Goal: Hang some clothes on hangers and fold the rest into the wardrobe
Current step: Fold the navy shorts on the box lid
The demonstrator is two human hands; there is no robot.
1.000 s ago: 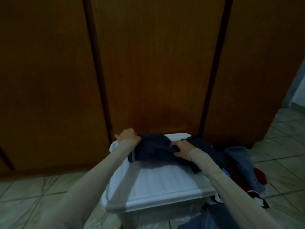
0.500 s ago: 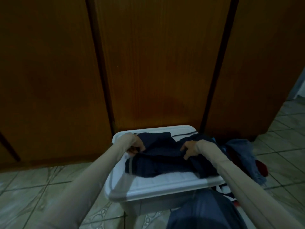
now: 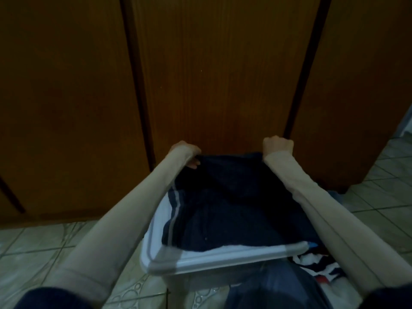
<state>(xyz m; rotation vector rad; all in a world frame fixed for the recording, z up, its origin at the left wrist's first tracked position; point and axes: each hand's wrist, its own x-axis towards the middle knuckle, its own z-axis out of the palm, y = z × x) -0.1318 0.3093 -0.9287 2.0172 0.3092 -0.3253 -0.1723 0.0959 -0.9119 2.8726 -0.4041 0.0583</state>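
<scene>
A dark navy garment (image 3: pixel 234 204) with pale side stripes is stretched out over the white lid of a plastic storage box (image 3: pixel 223 256). My left hand (image 3: pixel 186 152) grips its far left corner. My right hand (image 3: pixel 277 144) is fisted around the far right corner. Both hands hold the top edge taut, lifted a little above the lid, close to the brown wardrobe doors (image 3: pixel 211 74), which are closed. The garment's near edge lies on the lid.
More clothes lie on the tiled floor to the right of the box: a striped white, navy and red piece (image 3: pixel 316 267) and a bluish garment (image 3: pixel 334 195). My knee in blue denim (image 3: pixel 269 288) is just in front of the box. A doorway opens at far right.
My hands have moved apart and away from me, spreading the bunched navy garment out wide over the lid. The camera has come closer to the box.
</scene>
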